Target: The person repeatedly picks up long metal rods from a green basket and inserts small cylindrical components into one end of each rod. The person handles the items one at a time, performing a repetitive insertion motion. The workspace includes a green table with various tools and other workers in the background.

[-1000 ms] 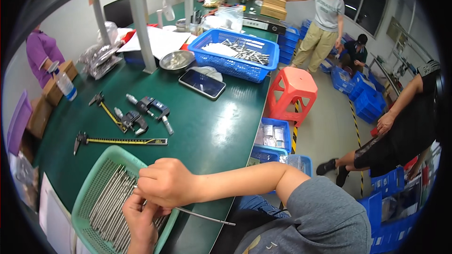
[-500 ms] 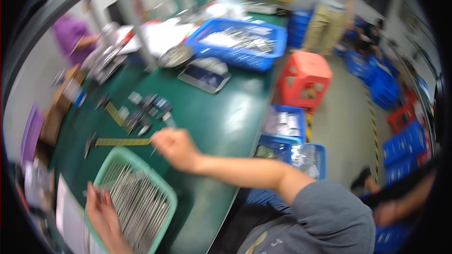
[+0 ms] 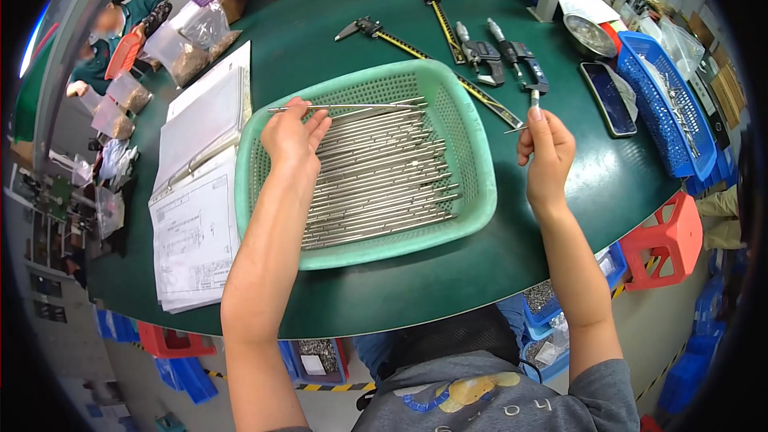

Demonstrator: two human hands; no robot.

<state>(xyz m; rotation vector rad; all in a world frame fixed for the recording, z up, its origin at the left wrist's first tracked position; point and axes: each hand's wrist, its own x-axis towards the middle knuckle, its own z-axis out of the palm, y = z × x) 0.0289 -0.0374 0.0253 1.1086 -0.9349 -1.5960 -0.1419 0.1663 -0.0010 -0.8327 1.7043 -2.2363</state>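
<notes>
A mint-green basket (image 3: 360,258) on the green table holds many thin metal rods (image 3: 380,180) lying side by side. My left hand (image 3: 292,140) is over the basket's left part, fingers closed on a metal rod (image 3: 360,106) that points right across the far side. Right of the basket, my right hand (image 3: 550,152) pinches a thin metal pin (image 3: 514,130), whose tip sticks out leftward; the rest is hidden by the fingers. Just beyond that hand lies a digital micrometer (image 3: 524,60). Another micrometer (image 3: 482,56) and two calipers (image 3: 384,34) (image 3: 444,24) lie beyond the basket.
An open binder with papers (image 3: 200,216) lies left of the basket. At the right are a phone (image 3: 610,100), a metal bowl (image 3: 590,36) and a blue basket (image 3: 652,104) with metal parts. A red stool (image 3: 668,240) stands past the table edge. People sit at far left.
The view has swung round and sharpened from blur. My left hand, earlier loose at the basket's left side, now holds a rod over it. My right hand still pinches something thin, now right of the basket.
</notes>
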